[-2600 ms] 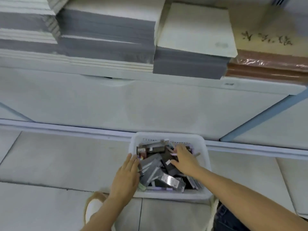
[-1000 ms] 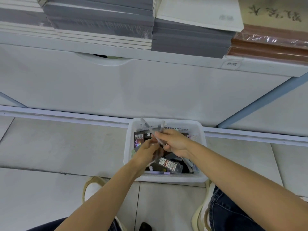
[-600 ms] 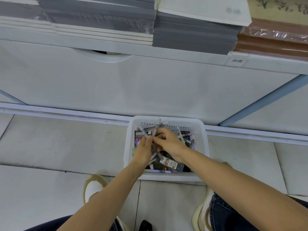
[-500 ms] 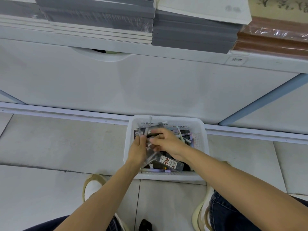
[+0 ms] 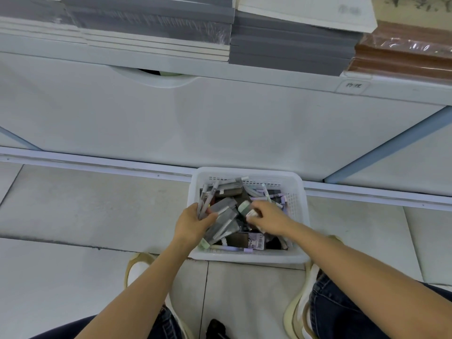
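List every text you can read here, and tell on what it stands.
"物理": handwritten on the shelf label.
Grey print on the white book cover: blurred.
Brush characters on the beige cover: cut off, unreadable.
Barcode sticker on a dark pack in the basket: too small.

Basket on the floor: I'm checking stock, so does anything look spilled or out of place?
Nothing has spilled: no pens or packets lie on the floor tiles around the white basket. Inside it, loose pens and flat packets lie jumbled at all angles, unsorted. The left hand grips a bunch of grey pens at its left side.
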### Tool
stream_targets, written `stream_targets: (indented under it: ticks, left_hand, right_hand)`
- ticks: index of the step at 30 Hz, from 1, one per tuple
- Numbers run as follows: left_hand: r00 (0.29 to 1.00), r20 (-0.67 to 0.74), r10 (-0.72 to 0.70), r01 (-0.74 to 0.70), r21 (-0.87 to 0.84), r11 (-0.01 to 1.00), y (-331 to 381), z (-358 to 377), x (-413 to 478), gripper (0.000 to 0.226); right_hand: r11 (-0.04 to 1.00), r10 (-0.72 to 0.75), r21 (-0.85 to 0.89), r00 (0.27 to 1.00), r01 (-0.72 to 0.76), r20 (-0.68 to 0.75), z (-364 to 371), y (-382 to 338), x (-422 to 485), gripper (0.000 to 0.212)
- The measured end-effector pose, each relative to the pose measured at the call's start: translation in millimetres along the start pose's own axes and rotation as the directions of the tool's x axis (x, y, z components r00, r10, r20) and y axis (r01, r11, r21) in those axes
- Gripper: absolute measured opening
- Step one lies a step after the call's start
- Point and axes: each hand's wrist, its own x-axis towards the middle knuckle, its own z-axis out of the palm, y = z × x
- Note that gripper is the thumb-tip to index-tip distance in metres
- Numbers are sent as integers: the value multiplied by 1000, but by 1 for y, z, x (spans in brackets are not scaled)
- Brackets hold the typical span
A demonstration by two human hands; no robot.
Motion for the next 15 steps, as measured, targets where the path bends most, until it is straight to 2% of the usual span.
stream_targets:
  ticks: [3,5,9,12,15]
  left_hand:
    - [999,32,-13,8,147,989,-4,3,-1,17]
    - [998,65,-9,-13,332,943,-7,8,-4,28]
    - [998,22,56,-58,593,803,-11,17,-9,42]
    - [998,2,63,-51,608,792,-11,17,-8,28]
    - [999,24,43,-49,563,825,-12,16,-7,19]
  right_hand:
    - [965,67,259,987,-27,-146,-20,-1,1,6]
    - [930,85,365,987,-30,-136,-19,-9,3,3]
    - [944,28,329,1000,-23,-12,10,-21,5,17]
    - [958,20,284,1000,-20,5,23,-19,10,31]
    - [945,33,324,999,-37,19,22,-18,7,31]
